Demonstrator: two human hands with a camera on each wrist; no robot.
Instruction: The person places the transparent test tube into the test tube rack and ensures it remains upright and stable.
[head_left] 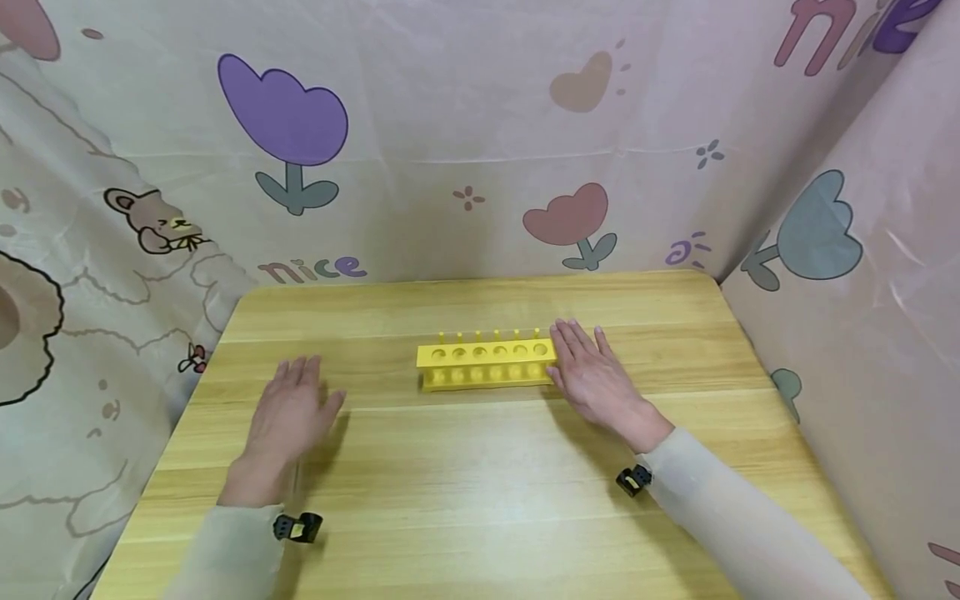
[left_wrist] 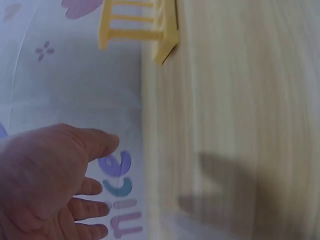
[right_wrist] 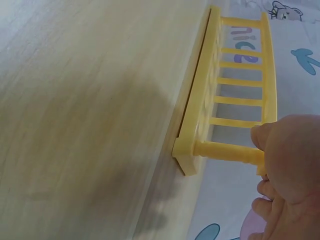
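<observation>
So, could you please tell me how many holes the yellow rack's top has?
6, in one row along the yellow rack, from its left end to the right hand; more may be hidden there.

Sleeves: long, pale beige, worn down to both wrists.
Wrist devices: small black clips with yellow marks, strapped at each cuff.

A yellow six-hole test-tube rack (head_left: 487,364) stands upright mid-table.
</observation>
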